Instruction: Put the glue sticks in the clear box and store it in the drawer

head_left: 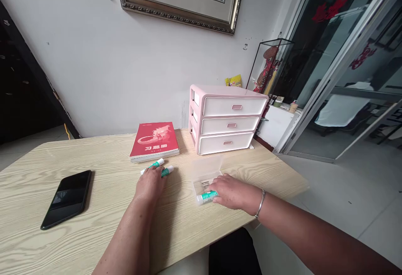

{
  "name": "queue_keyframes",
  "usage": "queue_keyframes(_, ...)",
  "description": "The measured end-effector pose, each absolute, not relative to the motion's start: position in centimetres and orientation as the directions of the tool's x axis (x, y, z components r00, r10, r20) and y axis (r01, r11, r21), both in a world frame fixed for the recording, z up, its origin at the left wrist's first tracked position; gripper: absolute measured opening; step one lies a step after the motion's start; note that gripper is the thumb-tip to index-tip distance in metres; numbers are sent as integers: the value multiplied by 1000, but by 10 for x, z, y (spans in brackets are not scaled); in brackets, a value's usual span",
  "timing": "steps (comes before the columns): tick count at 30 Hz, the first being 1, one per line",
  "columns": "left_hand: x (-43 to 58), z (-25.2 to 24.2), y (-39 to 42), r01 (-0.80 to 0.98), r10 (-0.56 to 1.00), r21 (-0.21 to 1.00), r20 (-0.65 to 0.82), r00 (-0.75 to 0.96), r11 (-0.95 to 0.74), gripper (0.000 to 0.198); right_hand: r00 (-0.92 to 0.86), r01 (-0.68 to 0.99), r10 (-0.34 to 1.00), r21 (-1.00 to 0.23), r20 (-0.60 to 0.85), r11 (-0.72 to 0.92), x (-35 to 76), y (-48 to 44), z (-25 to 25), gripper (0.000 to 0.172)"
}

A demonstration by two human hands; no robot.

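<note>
My left hand (150,183) is on the table with its fingers closed around a green and white glue stick (167,171); the fingertips are mostly hidden. A second glue stick (157,163) lies just beyond it, against the same hand. To the right, a clear plastic box (195,186) stands with its lid raised at the back. My right hand (230,191) reaches into this box, fingers closed on another glue stick (207,196) along the near side. The hand covers the box's right part.
A red book (155,139) lies behind my left hand. The pink and white drawer unit (230,120) stands behind the box. A black phone (67,199) rests at the left on the wooden table (116,162). A framed picture (182,19) hangs on the wall.
</note>
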State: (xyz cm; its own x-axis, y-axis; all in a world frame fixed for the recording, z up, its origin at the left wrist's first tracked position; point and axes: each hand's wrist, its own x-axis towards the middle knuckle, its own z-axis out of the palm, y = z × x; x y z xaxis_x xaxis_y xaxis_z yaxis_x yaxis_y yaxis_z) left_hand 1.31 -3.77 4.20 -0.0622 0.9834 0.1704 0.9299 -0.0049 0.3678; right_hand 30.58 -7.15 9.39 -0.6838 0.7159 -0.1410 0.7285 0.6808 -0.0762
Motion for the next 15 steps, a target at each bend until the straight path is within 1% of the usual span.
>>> queue_keyframes(3, 11, 39, -36, 957, 983, 290, 180, -32, -22, 39, -678, 734, 724, -63, -126, 677, 307, -68, 88, 22)
queue_keyframes(5, 11, 38, -36, 965, 981, 261, 193, -15, -37, 40, -671, 741, 734, -91, -101, 665, 308, -66, 86, 23)
queue_keyframes(7, 12, 36, -36, 966, 971, 250, 238, 3, -64, 41, -661, 749, 746, -126, -76, 651, 308, -66, 86, 27)
queue_keyframes(11, 17, 29, -35, 925, 925, 329, 376, 55, -189, 38, -613, 788, 783, -149, -103, 597, 309, -66, 85, 39)
queue_keyframes(13, 22, 27, -35, 895, 913, 367, 397, 95, -253, 35, -600, 798, 791, -161, -120, 580, 311, -66, 85, 44)
queue_keyframes(15, 27, 28, -36, 868, 908, 392, 395, 141, -306, 34, -604, 793, 790, -188, -107, 580, 312, -67, 86, 44)
